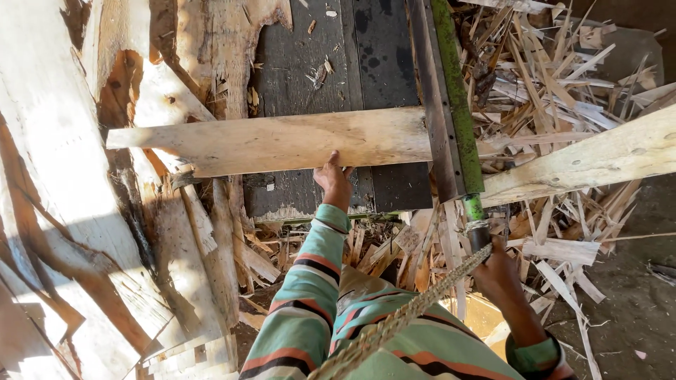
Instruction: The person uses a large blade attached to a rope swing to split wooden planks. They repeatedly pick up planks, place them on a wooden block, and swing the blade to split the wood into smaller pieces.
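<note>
Right hand [497,271]: clenched round the dark grip at the near end of the lever [456,105]; a braided rope [394,320] is seen running from the grip back toward the body.
Left hand [333,181]: pressed against the near edge of the board [282,143], thumb up on the top face, fingers curled under it; a full grasp cannot be confirmed.
Board: laid flat across the dark table [338,63], its right end pushed under the lever's blade bar, its left end overhanging onto the slabs [63,211].
Step in hand: judged to be cutting; the board is held in place at the blade while the lever is gripped.
Next move: a steady board and a firm stroke on the lever seem called for, with the left fingers kept well apart from the blade line.
Lever: green, long, hinged out of view at the far end.
Plank [598,158]: pale, lying beyond the blade, angled up to the right.
Offcuts [556,77]: splinters and strips heaped right of the table and below it.
Slabs: rough, bark-edged, stacked on the left, partly sunlit.
Floor [634,302]: bare earth, seen at the right.
</note>
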